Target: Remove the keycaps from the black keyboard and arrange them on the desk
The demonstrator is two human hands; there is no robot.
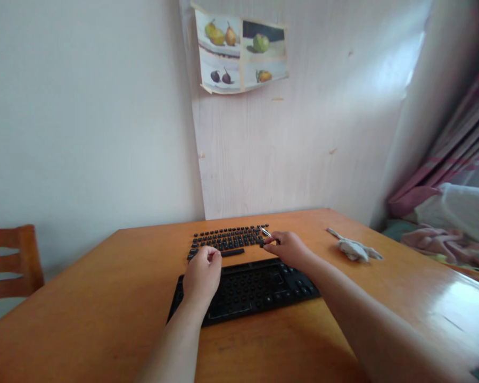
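Observation:
A black keyboard (245, 287) lies on the table with many of its keycaps off and bare key sockets showing. Behind it, loose black keycaps (227, 236) stand in rows, with a long space bar (232, 252) at their front. My right hand (289, 248) is closed around a slim silver metal tool (265, 232), its tip over the right end of the rows; its exact kind is unclear. Just under the fingers is a dark keycap (261, 242). My left hand (203, 270) is closed above the keyboard's left part, fingertips curled; whatever they may hold is hidden.
On the right of the wooden table (83, 308) lies a crumpled grey-white cloth (355, 250) with a thin brush-like handle (333, 233) beside it. A wooden chair (11, 260) stands at the left. The wall behind carries a sheet of fruit paintings (241, 53).

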